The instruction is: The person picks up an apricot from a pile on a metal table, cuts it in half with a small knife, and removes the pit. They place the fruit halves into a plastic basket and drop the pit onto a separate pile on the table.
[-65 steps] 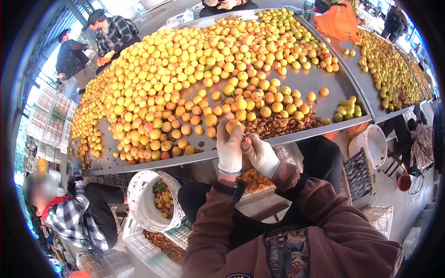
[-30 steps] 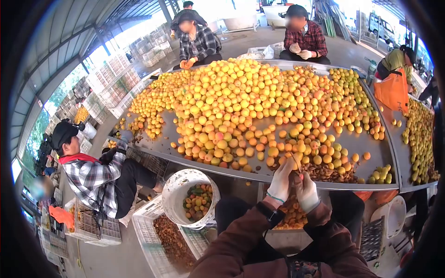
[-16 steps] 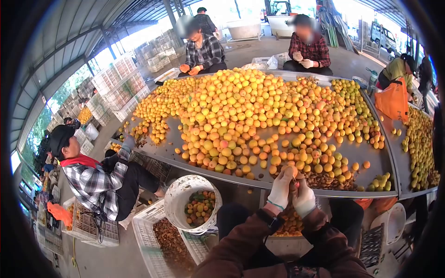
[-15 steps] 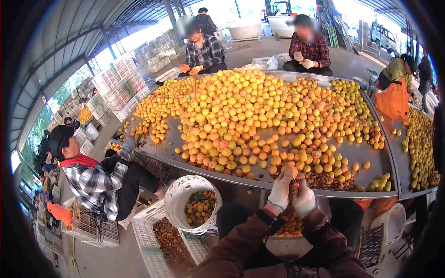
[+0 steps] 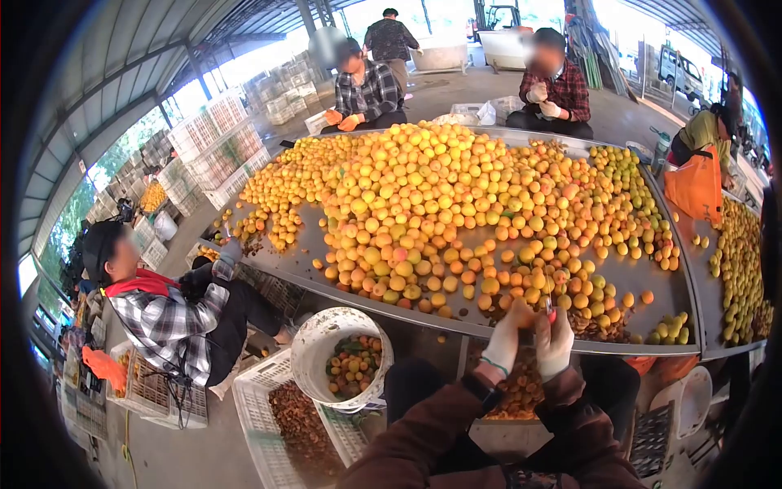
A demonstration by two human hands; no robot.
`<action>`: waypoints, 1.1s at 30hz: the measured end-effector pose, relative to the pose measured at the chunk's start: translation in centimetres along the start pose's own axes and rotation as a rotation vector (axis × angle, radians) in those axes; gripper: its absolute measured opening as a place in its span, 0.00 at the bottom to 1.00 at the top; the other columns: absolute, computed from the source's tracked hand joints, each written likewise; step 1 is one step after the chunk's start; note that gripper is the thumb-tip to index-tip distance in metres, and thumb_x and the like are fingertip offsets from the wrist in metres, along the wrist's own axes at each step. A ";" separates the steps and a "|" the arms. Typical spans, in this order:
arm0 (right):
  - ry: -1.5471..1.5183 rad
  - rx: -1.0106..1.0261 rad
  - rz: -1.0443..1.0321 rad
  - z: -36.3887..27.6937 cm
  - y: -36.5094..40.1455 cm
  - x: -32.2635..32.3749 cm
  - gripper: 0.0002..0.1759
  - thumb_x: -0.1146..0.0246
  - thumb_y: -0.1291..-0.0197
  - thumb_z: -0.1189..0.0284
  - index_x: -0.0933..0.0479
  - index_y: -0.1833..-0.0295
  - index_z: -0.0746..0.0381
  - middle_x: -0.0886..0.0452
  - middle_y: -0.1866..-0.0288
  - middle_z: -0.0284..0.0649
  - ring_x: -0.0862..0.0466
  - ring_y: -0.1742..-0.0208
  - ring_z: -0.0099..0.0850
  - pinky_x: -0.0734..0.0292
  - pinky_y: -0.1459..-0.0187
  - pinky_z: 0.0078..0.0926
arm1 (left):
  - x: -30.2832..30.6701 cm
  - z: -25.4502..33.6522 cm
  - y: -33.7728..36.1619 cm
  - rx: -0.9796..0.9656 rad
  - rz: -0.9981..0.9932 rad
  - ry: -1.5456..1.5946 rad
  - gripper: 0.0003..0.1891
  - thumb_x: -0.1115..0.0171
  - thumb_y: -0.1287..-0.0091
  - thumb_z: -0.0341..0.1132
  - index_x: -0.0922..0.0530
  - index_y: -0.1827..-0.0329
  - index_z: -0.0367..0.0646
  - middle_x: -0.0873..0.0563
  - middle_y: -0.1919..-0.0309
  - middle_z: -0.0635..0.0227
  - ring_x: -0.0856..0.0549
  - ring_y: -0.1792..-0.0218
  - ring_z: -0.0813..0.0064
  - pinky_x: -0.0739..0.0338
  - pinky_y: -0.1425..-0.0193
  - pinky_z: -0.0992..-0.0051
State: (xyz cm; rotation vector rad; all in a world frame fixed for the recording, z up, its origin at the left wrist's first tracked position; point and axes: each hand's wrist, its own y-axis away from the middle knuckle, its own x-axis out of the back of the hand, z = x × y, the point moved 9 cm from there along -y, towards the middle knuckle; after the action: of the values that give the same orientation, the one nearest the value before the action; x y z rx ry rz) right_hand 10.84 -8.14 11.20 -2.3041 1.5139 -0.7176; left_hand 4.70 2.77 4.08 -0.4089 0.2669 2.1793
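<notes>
Open-sided shed under a ribbed metal roof, with daylight and stacked white crates (image 5: 216,138) behind. Long steel tabletop (image 5: 643,273) heaped with a pile of apricots (image 5: 423,187), hundreds of them, yellow to orange.

At the near edge of that tabletop, two white-gloved hands held up together, touching. Left hand (image 5: 503,336) curled shut round one apricot (image 5: 524,312), gripped at the fingertips and poking up above the glove. Right hand (image 5: 556,344) closed in a pinch on a small knife (image 5: 550,303), a red bit at the grip, the thin blade nearly upright and hard to make out. Apricot just to the left of the knife, close against it; actual contact too small to tell. Left hand on the fruit, right hand beside it, neither nearer to the pile than the other.

Just beyond the right hand, on the tabletop, a brown heap of pits (image 5: 599,324). Straight below both hands, orange fruit pieces (image 5: 517,391), partly hidden by the brown sleeves (image 5: 456,424). Down and left of the left hand, a white bucket (image 5: 308,359) with mixed fruit inside, and next to it a white crate of pits (image 5: 248,403).

Farther left, a seated person in a checked shirt (image 5: 163,318), one arm up at the tabletop's corner. Across the pile, far from the hands, two more seated people (image 5: 366,85). Off to the right, an orange bag (image 5: 696,183) and a second pile (image 5: 737,253) of fruit.
</notes>
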 end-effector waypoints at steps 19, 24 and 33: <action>-0.215 -0.278 -0.021 3.7 -0.5 -7.0 0.12 0.46 0.28 0.68 0.25 0.57 0.67 0.23 0.67 0.33 0.27 0.66 0.19 0.28 0.65 0.19 | 2.9 3.0 -0.8 -0.437 0.075 -0.616 0.15 0.53 0.29 0.37 0.27 0.44 0.44 0.17 0.56 0.49 0.17 0.54 0.47 0.23 0.55 0.57; -0.224 -0.160 -0.116 0.2 -0.2 -10.5 0.06 0.40 0.36 0.74 0.28 0.64 0.66 0.20 0.72 0.39 0.22 0.70 0.23 0.26 0.68 0.24 | 7.2 -4.6 -3.4 0.028 0.049 0.135 0.13 0.47 0.30 0.40 0.23 0.49 0.44 0.15 0.57 0.54 0.16 0.52 0.57 0.23 0.51 0.65; -0.677 -0.533 -0.012 0.2 0.4 -9.8 0.11 0.43 0.31 0.67 0.26 0.55 0.65 0.21 0.66 0.33 0.23 0.66 0.19 0.27 0.66 0.18 | 5.9 4.1 0.2 -0.107 -0.098 -0.201 0.15 0.46 0.30 0.44 0.23 0.50 0.42 0.16 0.58 0.61 0.16 0.56 0.63 0.21 0.52 0.68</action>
State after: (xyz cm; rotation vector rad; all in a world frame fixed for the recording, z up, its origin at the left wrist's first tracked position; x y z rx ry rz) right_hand 7.43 0.64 8.43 -2.5162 1.4496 0.5062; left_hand 0.44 8.32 5.59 -0.2537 0.0188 2.1248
